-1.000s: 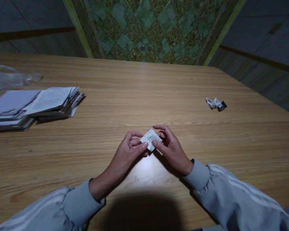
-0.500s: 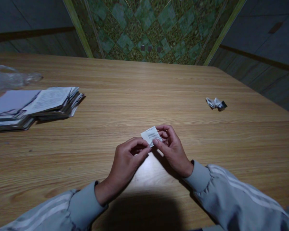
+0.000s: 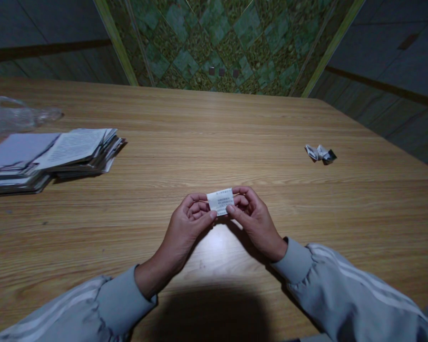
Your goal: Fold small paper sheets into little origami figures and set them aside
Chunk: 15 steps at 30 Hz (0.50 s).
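Note:
A small folded piece of printed paper (image 3: pixel 220 201) is held between both hands, a little above the wooden table. My left hand (image 3: pixel 190 221) pinches its left side, thumb on the near lower corner and fingers behind. On the other side, my right hand (image 3: pixel 251 213) grips the right edge, its thumb pressed on the lower right of the face. Rows of small print run across the paper, too small to read. The back of the paper is hidden by its front and my fingers.
Stacks of printed papers (image 3: pixel 74 147) lie at the left of the wooden table (image 3: pixel 207 137). Behind them is a clear plastic bag (image 3: pixel 17 116). Toward the right sits a small folded paper piece (image 3: pixel 320 153). A green tiled wall (image 3: pixel 217 42) stands beyond the far edge.
My left hand has shifted from the paper's lower corner to its left side, with the fingers now behind it. The paper has turned from slanted to nearly level. My right hand stays almost in place.

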{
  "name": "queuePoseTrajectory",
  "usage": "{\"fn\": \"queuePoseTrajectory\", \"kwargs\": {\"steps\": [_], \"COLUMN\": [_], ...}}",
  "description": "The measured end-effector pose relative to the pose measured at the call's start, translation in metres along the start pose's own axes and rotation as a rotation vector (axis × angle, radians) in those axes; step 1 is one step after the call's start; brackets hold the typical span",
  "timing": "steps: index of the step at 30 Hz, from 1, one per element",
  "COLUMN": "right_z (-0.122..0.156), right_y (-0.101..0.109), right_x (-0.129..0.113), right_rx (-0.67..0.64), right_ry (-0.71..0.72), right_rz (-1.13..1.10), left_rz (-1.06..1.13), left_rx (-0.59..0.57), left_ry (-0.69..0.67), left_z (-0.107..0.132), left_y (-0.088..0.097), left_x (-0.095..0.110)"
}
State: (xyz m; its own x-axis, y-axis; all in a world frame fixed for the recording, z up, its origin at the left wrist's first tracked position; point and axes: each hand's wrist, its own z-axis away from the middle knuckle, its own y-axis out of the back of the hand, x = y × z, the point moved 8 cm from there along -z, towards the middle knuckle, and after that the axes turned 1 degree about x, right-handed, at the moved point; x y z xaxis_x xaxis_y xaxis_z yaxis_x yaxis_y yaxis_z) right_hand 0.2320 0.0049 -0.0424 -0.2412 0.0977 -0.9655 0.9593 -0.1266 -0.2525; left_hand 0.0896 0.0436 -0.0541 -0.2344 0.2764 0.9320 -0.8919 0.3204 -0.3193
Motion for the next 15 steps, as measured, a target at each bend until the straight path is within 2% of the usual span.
{"fn": "queuePoseTrajectory", "kwargs": {"steps": [3, 6, 10, 15], "right_z": [0.0001, -0.0003, -0.0015, -0.0041], "right_y": [-0.0027, -0.0016, 0.0024, 0.0035], "right_x": [-0.0007, -0.0029, -0.0060, -0.0066], "right_rx": [-0.027, -0.010, 0.033, -0.019], "right_ry": [-0.010, -0.011, -0.009, 0.011], "right_rz": [-0.001, 0.024, 0.053, 0.119], "left_rz": [-0.066, -0.112, -0.096, -0.071], "left_rx": [-0.041, -0.006, 0.017, 0.000], "left_ry": [0.020, 0.001, 0.026, 0.048], "left_z": [-0.0010, -0.0010, 0.0001, 0.0020], "left_y": [-0.0015, 0.0017, 0.0026, 0.0025], "left_x": [-0.0015, 0.0016, 0.0016, -0.0027]}}
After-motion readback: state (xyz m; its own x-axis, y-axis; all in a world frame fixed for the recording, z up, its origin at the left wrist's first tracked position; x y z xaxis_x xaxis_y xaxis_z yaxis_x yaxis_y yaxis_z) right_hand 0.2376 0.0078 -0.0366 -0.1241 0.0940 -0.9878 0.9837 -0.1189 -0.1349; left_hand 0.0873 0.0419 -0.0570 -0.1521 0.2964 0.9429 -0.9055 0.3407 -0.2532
